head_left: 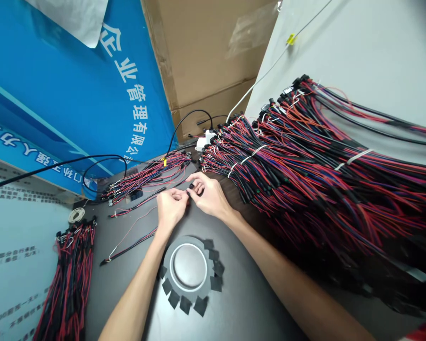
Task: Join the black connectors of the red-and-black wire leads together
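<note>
Over the grey table (227,296), my left hand (171,207) and my right hand (208,195) meet fingertip to fingertip. A small black piece (191,186) shows at the right fingers, which are closed in a pinch; its exact kind is too small to tell. The left fingers are pinched too, and what they hold is hidden. Between my forearms sits a round grey ring (167,255) with several black square patches (200,305) stuck around its edge. A red-and-black wire harness (128,247) runs under my left wrist. Another wire harness (138,204) lies just left of that hand.
Large tied bundles of red, black and blue wires (291,166) fill the right side. A smaller wire pile (152,173) lies at the back, and another bundle (73,279) lies along the left edge. Behind stand a blue printed panel (74,94) and cardboard (206,52).
</note>
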Demonstrator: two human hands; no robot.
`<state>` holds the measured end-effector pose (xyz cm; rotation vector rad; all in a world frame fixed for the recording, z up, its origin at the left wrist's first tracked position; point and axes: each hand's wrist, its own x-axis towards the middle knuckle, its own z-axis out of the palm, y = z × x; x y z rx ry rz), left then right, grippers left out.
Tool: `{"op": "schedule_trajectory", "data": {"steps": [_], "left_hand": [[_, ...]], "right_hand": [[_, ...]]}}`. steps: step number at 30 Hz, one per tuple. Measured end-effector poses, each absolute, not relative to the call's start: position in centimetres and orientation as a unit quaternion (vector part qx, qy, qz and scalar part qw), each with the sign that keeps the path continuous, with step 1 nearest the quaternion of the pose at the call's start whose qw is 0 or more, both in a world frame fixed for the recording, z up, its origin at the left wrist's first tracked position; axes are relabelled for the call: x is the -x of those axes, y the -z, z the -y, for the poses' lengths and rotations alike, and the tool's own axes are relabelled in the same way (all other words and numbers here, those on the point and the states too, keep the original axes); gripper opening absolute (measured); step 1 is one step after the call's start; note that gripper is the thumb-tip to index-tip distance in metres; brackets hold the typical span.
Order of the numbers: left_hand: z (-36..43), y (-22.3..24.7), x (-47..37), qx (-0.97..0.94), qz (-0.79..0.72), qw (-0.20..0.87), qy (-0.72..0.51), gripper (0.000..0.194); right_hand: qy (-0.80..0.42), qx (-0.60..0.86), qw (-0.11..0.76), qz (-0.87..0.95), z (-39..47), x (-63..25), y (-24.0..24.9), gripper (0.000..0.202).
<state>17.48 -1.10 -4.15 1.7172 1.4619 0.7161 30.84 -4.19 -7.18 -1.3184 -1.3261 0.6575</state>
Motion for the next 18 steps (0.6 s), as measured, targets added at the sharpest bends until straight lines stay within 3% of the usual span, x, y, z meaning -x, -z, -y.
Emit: {"op": "schedule_trajectory", "data": {"steps": [3,10,18], "left_hand": [[0.7,4.4,-17.1,-0.678,-0.545,0.403,-0.283,0.016],[-0.3,4.5,-15.9,-0.672,-0.425,0.52,-0.311,0.032],[-0.1,4.9,-15.7,-0.597,-0.358,0.636,-0.334,0.045]], "right_hand": [[-0.251,0.564,0.55,0.563,4.3,-30.7,7.2,0.028],[-0.463,0.495,0.627,0.383,3.0,-31.2,7.7,0.052],[-0.599,0.403,0.643,0.255,3.5,-31.0,6.7,0.071]]}}
